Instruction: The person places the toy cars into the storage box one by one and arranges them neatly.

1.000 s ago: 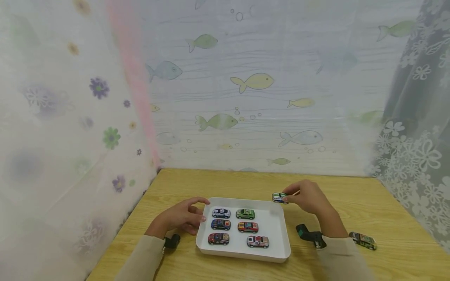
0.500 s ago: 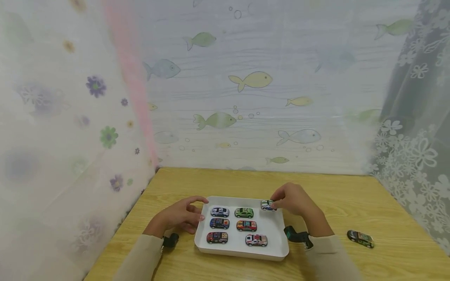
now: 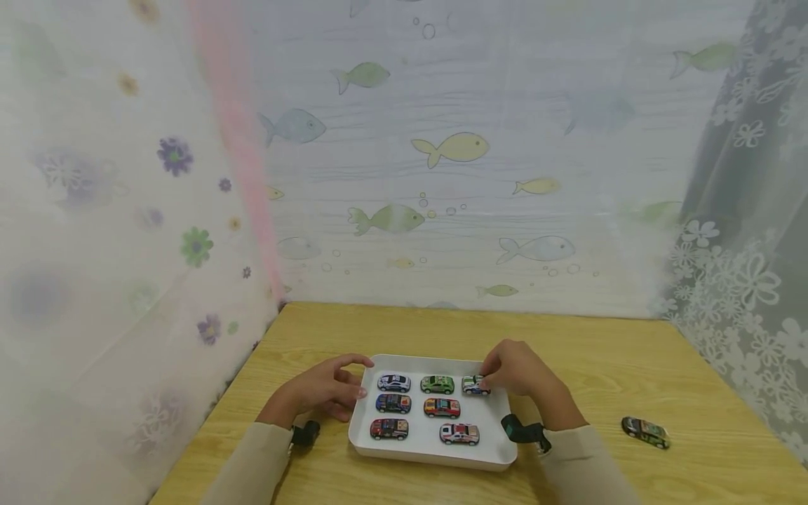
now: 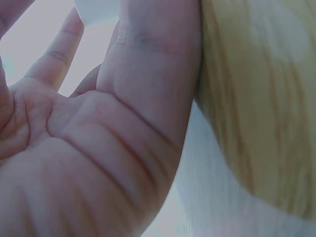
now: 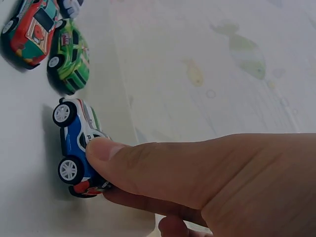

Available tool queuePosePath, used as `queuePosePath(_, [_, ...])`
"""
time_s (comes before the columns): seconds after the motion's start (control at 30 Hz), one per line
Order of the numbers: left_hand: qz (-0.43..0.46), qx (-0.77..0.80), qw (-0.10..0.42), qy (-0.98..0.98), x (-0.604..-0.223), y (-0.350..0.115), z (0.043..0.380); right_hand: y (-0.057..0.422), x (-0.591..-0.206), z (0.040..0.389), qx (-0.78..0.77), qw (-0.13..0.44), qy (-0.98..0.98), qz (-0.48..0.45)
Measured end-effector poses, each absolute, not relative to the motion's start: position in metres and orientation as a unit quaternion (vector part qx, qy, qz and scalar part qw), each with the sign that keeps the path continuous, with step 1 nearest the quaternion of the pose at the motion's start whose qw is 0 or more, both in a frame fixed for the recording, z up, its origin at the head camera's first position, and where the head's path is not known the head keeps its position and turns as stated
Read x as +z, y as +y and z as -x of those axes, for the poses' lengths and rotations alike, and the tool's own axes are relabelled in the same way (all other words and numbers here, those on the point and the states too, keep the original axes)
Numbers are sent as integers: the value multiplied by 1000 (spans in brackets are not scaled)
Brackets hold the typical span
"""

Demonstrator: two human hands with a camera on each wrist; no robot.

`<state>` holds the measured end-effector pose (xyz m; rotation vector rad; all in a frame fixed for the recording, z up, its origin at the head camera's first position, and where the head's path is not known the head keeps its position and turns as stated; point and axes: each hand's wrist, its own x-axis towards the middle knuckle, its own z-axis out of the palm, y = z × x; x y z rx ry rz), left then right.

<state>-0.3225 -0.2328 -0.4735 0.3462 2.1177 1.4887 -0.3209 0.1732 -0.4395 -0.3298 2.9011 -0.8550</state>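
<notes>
My right hand (image 3: 519,370) pinches a white, blue and green toy car (image 5: 79,143) between thumb and fingers, low over the back right of a white tray (image 3: 442,459). In the right wrist view the thumb lies on the car's side, both near wheels showing. A green toy car (image 3: 438,384) sits just left of it. My left hand (image 3: 322,387) rests against the tray's left side, index finger at the back corner and thumb at the rim. Also in the tray are a red and yellow car (image 3: 442,407), a white and red car (image 3: 459,433) and several others on the left.
One dark green toy car (image 3: 645,432) lies on the wooden table (image 3: 587,351) to the right of the tray. Behind the table hangs a fish-print curtain (image 3: 404,175). A black camera mount (image 3: 524,429) on the right wrist overlaps the tray's right edge.
My right hand has carried the white, blue and green car left and down, from over the tray's back right corner to beside the green car. The left hand stays at the rim.
</notes>
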Motion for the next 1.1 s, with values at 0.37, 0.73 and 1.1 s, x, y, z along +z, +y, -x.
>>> queuePosePath(0.37, [-132,550,263,782,-473,-232,322,172,-441,320,-262,45,958,112])
queuePosePath(0.73, [-126,550,264,782,-471,-231,321,168,-437,316,-233,37,966,109])
queuePosePath(1.1, [-117,548,263,786,-474,-232,323,169,-439,315,-223,30,968,112])
